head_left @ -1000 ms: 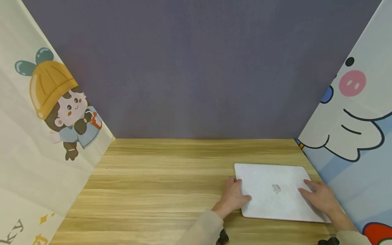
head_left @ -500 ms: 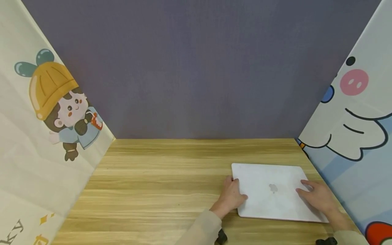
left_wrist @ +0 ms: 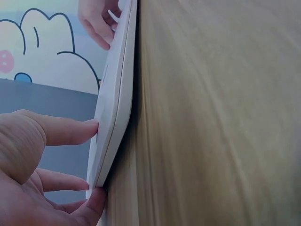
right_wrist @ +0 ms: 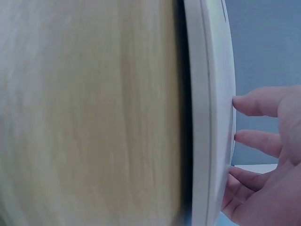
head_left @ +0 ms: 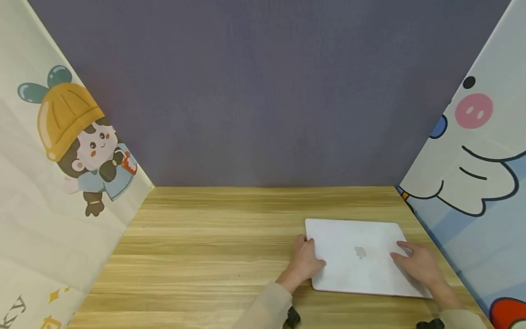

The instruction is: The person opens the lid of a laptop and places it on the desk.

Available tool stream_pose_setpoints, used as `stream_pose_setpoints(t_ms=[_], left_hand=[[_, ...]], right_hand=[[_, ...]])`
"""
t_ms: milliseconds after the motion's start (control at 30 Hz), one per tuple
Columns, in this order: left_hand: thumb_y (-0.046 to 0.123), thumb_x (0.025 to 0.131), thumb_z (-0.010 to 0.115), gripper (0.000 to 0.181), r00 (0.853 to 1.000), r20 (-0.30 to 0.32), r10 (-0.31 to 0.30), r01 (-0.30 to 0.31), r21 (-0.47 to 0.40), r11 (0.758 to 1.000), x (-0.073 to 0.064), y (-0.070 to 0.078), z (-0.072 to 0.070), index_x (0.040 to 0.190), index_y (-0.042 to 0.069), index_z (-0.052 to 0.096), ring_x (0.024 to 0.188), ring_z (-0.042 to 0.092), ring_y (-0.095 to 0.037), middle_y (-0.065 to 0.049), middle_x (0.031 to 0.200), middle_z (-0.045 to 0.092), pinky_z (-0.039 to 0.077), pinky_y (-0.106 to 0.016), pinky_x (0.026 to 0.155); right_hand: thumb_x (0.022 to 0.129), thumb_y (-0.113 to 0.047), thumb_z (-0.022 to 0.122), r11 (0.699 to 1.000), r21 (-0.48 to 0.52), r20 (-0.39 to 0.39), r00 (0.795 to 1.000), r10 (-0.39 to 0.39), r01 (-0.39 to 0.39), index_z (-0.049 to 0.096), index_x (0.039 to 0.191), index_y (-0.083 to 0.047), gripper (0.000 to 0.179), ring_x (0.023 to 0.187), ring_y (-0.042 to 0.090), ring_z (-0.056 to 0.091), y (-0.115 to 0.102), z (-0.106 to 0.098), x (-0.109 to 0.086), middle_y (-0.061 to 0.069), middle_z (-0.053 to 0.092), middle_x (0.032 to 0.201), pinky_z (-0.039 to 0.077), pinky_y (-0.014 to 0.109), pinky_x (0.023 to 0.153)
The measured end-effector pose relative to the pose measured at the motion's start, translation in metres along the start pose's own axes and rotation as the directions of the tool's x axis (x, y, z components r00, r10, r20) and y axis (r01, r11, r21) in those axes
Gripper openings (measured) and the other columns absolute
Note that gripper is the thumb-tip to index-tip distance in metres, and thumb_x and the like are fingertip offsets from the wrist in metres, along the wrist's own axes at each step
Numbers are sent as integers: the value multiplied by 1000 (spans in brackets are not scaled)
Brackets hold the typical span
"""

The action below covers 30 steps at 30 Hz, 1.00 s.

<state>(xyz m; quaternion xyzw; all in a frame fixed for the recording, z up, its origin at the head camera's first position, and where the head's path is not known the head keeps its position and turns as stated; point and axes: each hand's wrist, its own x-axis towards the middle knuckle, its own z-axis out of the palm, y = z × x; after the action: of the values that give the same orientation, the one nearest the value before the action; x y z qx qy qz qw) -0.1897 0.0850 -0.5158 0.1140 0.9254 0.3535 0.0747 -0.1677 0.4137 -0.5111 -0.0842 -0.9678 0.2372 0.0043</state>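
A closed silver laptop (head_left: 343, 256) with an apple logo on its lid lies at the right of the table. My left hand (head_left: 302, 261) grips its left edge, thumb on the lid. In the left wrist view, the thumb (left_wrist: 70, 131) touches the lid while other fingertips meet the side edge. At the laptop's right end, my right hand (head_left: 420, 266) holds it with thumb and fingertips. The right wrist view shows two fingertips on the lid (right_wrist: 223, 94) and other fingers lower down by the edge, partly hidden. A dark shadow runs under the laptop.
The wood-grain table (head_left: 197, 256) stretches left of the laptop. A dark grey panel (head_left: 263, 91) stands along the back. Cartoon-printed sheets flank both sides, the right sheet (head_left: 501, 192) close beside my right arm.
The laptop has slid a little to the left across the table, with both hands moving along on its edges. Their hold looks the same.
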Motion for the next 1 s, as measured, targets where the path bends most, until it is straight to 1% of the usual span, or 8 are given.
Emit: stream_pose_setpoints(t_ms=[167, 400, 567, 700, 833, 1000], left_hand=[[18, 81, 85, 60, 1000, -6, -14, 14, 4, 1000, 0, -4, -6, 129, -10, 61, 131, 45, -30, -19, 140, 48, 47, -35, 106], [18, 80, 85, 61, 1000, -23, -11, 12, 36, 999, 0, -11, -14, 128, -11, 62, 130, 48, -33, -22, 138, 50, 47, -38, 107], [17, 80, 85, 62, 999, -26, -21, 22, 18, 1000, 1, -17, -17, 129, -12, 60, 132, 46, -34, -22, 140, 49, 46, -39, 108], [16, 81, 85, 61, 999, -35, -28, 28, 4, 1000, 0, -22, -21, 129, -13, 60, 132, 47, -35, -23, 139, 49, 47, -40, 107], [15, 80, 85, 59, 998, -54, -25, 25, -6, 1000, 0, -26, -24, 126, -13, 61, 129, 48, -36, -24, 137, 50, 49, -41, 105], [13, 79, 84, 58, 997, -72, -24, 22, -20, 1000, -1, -31, -30, 125, -13, 62, 128, 48, -37, -25, 136, 51, 47, -43, 107]], right_hand=[[92, -28, 70, 1000, -8, -10, 1000, -2, 2, 59, 127, 15, 57, 118, 63, 47, -6, 5, 0, 45, 49, 131, 43, 69, 95], [91, -27, 70, 1000, -15, -23, 1000, -11, 11, 59, 128, 14, 57, 118, 63, 46, -18, 9, 0, 44, 50, 132, 40, 70, 97], [91, -27, 70, 1000, -17, -24, 999, -23, 23, 59, 128, 14, 56, 117, 62, 47, -24, 14, -1, 43, 51, 131, 41, 70, 96], [90, -27, 71, 999, 0, -18, 999, -34, 34, 60, 128, 14, 57, 118, 63, 47, -30, 17, -1, 44, 51, 131, 41, 70, 96], [90, -27, 71, 999, 12, -7, 999, -32, 32, 58, 129, 14, 58, 119, 63, 45, -37, 19, -1, 45, 50, 131, 40, 71, 97], [90, -28, 71, 1000, 15, 9, 1000, -22, 22, 58, 130, 14, 59, 120, 63, 43, -43, 23, 0, 45, 48, 133, 37, 72, 99]])
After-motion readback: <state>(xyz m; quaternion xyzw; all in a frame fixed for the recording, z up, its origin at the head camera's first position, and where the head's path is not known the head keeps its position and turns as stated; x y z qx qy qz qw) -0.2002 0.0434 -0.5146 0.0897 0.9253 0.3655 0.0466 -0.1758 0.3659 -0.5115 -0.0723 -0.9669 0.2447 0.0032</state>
